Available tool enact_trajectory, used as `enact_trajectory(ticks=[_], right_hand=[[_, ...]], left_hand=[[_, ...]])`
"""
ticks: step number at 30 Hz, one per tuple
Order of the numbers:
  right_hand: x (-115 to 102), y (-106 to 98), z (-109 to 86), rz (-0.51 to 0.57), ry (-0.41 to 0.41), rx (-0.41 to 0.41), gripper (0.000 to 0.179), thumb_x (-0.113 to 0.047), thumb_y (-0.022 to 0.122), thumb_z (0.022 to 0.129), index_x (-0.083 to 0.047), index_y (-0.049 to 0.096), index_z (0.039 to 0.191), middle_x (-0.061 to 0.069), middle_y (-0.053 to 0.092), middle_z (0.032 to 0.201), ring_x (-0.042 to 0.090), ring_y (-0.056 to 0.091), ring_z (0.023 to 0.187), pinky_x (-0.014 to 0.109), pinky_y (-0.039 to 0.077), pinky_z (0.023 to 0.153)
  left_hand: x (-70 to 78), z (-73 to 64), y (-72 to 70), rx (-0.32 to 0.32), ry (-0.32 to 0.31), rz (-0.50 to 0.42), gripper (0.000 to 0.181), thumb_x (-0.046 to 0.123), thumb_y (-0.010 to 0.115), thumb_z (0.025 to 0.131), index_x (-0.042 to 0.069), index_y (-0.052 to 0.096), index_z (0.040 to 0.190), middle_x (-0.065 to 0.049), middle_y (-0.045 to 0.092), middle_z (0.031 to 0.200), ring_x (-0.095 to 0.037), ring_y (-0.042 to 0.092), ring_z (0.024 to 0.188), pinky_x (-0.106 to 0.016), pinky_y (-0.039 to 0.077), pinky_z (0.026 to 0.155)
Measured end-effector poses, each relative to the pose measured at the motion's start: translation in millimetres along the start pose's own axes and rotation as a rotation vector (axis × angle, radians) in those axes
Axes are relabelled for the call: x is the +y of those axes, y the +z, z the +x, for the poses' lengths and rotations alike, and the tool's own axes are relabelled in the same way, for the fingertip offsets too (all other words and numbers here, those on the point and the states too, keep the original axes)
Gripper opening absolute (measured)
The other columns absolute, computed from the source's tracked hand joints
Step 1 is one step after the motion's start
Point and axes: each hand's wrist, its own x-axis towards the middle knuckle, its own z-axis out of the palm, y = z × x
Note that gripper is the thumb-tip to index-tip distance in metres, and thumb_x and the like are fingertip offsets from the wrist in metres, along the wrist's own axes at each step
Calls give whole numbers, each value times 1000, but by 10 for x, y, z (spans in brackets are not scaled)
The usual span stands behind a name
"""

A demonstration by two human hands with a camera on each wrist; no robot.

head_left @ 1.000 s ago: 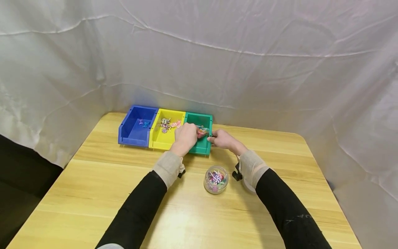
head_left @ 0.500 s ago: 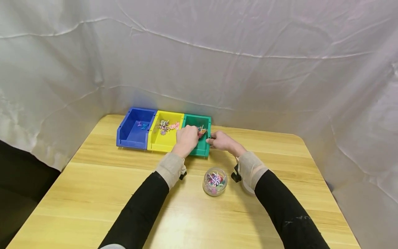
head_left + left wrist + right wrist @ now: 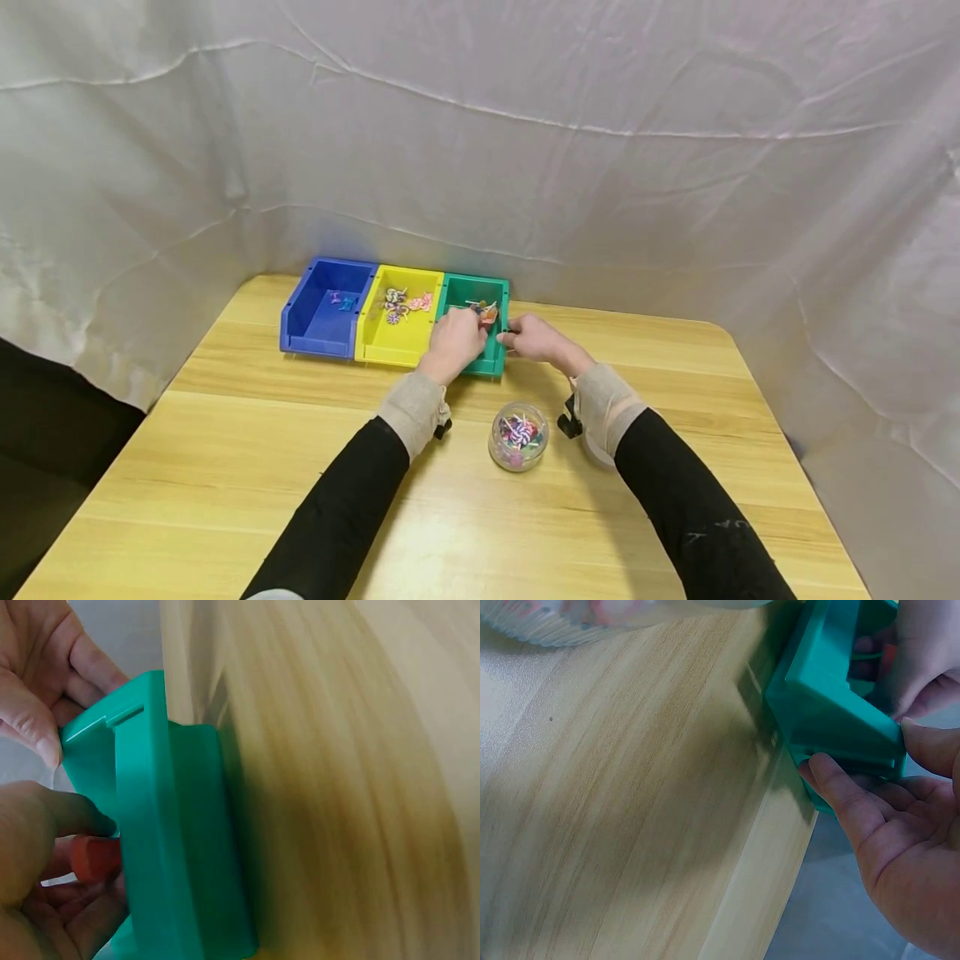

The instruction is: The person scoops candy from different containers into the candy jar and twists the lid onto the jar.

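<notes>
My left hand reaches into the green bin, its fingers curled. A small red piece sits between its thumb and fingers in the left wrist view; its kind is unclear. Orange-red and other small candy-like pieces lie in the bin just past the fingertips. At the bin's right side is my right hand. In the right wrist view its thumb is at the rim and its fingers lie along the outer wall, gripping the bin.
A yellow bin with swirl lollipops and pink pieces adjoins the green one. Left of it, a blue bin holds a few small bows. A clear jar of candy pieces stands between my forearms; a clear round item is partly under my right sleeve.
My left hand has shifted slightly toward me and to the right inside the green bin, uncovering more of the pieces there. The right hand stays at the bin's side.
</notes>
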Motion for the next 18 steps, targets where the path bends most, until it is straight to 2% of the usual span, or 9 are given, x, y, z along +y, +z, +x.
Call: enact_trajectory(ticks=[6,9,11,15,18], right_hand=[[-16,0,-8,8,14,-8,30,-12,51,109,11,63,125,19,67,103,42,66,115,43,57,98],[-18,4,-11,14,16,-15,32,-12,50,110,11,61,130,20,67,107,42,65,117,47,55,101],[-19,3,-13,19,19,-18,33,-12,50,110,12,60,132,23,68,111,41,65,117,48,54,102],[-16,-3,-16,9,20,-16,33,-12,50,110,11,60,131,23,68,113,40,66,116,49,54,102],[-10,-5,-14,-1,13,-11,32,-12,50,110,11,61,130,20,68,110,41,66,116,48,54,101]], left_hand=[[-8,-8,33,-28,-44,-11,14,11,68,97,4,73,85,-12,72,88,-23,65,71,-39,54,63],[-1,-7,25,-42,-59,6,11,8,67,96,3,74,90,-13,73,93,-24,67,76,-41,56,68],[10,-3,29,-62,-65,24,12,6,66,97,1,74,104,-15,74,100,-26,70,83,-42,58,74],[26,2,40,-108,-72,58,42,5,68,96,0,62,138,-17,72,117,-30,72,100,-45,60,85],[30,-1,33,-124,-77,60,55,4,67,96,1,52,149,-19,70,123,-33,71,106,-45,59,88]])
